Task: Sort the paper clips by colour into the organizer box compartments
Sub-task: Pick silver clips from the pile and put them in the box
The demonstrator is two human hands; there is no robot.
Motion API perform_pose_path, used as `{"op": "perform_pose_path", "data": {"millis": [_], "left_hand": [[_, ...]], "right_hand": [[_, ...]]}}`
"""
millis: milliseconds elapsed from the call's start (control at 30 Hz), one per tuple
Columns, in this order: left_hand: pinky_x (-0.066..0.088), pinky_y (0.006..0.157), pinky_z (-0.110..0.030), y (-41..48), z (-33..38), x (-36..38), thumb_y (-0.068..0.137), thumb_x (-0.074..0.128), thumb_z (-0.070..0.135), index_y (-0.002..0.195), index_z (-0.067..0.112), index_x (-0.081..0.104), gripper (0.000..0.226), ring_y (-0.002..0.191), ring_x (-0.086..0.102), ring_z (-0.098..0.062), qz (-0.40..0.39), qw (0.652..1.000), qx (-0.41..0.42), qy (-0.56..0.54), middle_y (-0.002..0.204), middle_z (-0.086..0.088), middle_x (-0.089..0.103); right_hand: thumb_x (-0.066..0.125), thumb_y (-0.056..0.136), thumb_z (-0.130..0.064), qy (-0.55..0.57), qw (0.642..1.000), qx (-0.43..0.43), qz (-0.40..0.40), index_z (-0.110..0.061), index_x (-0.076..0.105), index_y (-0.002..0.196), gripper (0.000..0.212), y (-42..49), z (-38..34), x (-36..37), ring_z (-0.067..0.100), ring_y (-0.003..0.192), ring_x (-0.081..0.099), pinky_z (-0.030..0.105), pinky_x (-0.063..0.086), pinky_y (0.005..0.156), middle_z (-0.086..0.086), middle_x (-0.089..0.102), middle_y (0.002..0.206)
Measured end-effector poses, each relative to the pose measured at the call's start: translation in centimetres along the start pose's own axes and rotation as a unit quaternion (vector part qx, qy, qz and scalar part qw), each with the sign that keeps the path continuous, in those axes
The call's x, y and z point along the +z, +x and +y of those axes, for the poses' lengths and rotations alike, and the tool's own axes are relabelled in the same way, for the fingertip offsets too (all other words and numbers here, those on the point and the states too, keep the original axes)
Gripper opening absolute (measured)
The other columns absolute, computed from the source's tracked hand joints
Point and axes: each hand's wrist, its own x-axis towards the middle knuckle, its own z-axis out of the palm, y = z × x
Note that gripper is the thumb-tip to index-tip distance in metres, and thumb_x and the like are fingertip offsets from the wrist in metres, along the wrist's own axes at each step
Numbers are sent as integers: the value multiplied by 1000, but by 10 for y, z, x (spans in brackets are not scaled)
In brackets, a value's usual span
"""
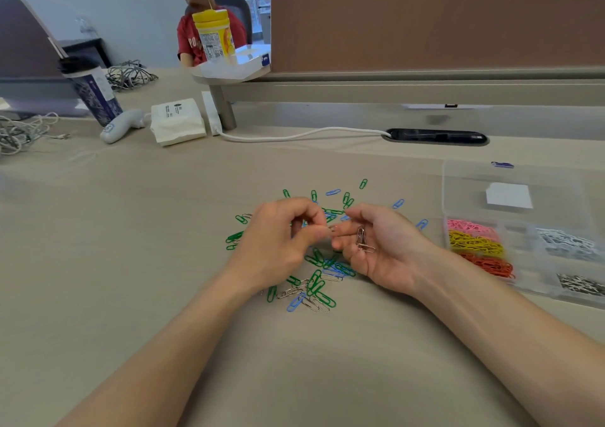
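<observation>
Several silver paper clips (362, 242) lay loose in the cupped right hand (381, 250), grip apart; the left hand (278, 237) pinched one silver clip (332, 228). A tilt could spill them.

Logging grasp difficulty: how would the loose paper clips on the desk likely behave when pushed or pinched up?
Thin wire lying flat on the smooth desk, the loose paper clips probably slide when pushed. Many overlap, so lifting one may drag neighbours. They seem light: a few silver clips rest in the palm of the right hand.
</observation>
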Motion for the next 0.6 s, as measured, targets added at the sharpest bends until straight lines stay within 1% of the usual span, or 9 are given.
{"op": "perform_pose_path", "data": {"millis": [100,167,233,300,367,433,467,533,600], "left_hand": [[38,60,-19,1,6,13,78,68,22,72,19,67,6,60,50,-11,6,999,33,1,66,15,59],[41,65,-20,3,6,16,76,73,25,75,18,71,7,70,56,-10,11,999,50,-2,74,13,64],[41,66,-18,4,6,15,74,76,30,79,20,73,12,74,57,-10,44,997,64,-9,80,9,66],[37,64,-14,4,4,10,74,76,34,76,23,71,12,68,53,-10,57,997,58,1,77,11,63],[39,65,-17,3,-2,4,73,79,33,72,24,70,13,67,54,-8,-19,998,31,43,72,13,61],[44,69,-23,0,-8,4,73,83,33,73,25,72,13,71,56,-5,-117,988,8,104,72,14,60],[45,71,-25,-1,-9,5,73,83,34,74,26,72,13,73,56,-4,-149,981,-1,125,73,13,60],[46,74,-28,-2,-8,8,76,81,34,77,25,73,12,73,55,-4,-177,972,-13,150,75,13,59],[46,74,-29,-1,-6,10,78,79,32,78,23,73,11,74,54,-5,-180,969,-14,167,76,12,59]], "right_hand": [[45,98,-26,-6,999,18,-27,-2,61,80,35,-2,3,4,15,34,49,17,40,30,16,56,57],[46,97,-24,-9,999,29,-29,-5,61,75,33,-4,5,5,14,34,49,16,39,29,11,53,54],[47,97,-24,8,999,36,-22,-11,55,69,32,-3,6,4,9,32,40,13,28,25,5,47,52],[47,95,-24,42,999,31,-8,-15,48,66,30,-2,5,2,6,31,28,13,15,24,1,42,51],[46,95,-24,60,998,14,16,-18,43,63,33,0,2,-2,5,32,19,13,10,26,-3,34,49],[46,95,-25,67,997,-3,25,-20,39,60,36,1,-2,-5,5,32,13,13,8,27,-7,24,51],[46,94,-26,71,997,-7,24,-21,37,59,37,1,-3,-6,5,33,12,12,8,27,-7,20,52],[46,94,-26,75,997,-12,16,-22,35,57,38,1,-5,-7,5,32,12,12,8,28,-7,18,53],[46,93,-26,77,997,-14,11,-21,36,57,38,1,-5,-8,5,32,12,12,8,28,-7,18,53]]}}
